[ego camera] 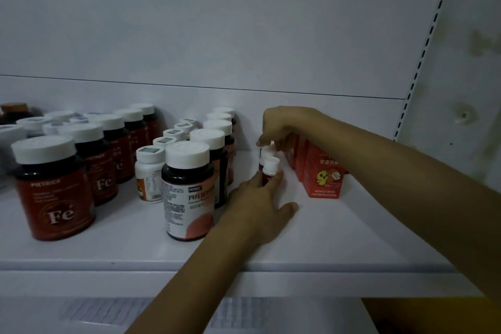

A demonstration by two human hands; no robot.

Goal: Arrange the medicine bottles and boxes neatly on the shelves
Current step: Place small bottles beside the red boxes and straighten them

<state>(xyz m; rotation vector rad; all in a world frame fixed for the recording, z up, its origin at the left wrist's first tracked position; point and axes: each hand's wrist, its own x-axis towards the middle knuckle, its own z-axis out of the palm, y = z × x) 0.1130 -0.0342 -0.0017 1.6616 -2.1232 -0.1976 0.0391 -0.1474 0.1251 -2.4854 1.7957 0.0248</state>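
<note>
Left hand: reaches in from below, fingers curled round the front small bottle, thumb spread over the shelf.
Right hand: comes in from the right, fingertips pinching the white cap of the rear small bottle.
Placement: both stand upright, one touching behind the other (their dark bodies mostly hidden by fingers).
Red boxes: a row just right of them, under the right forearm.
Pink-label bottles: a row running back, just left of the left hand.
White bottles: a smaller row, further left.
Fe bottles: a row at far left.
</note>
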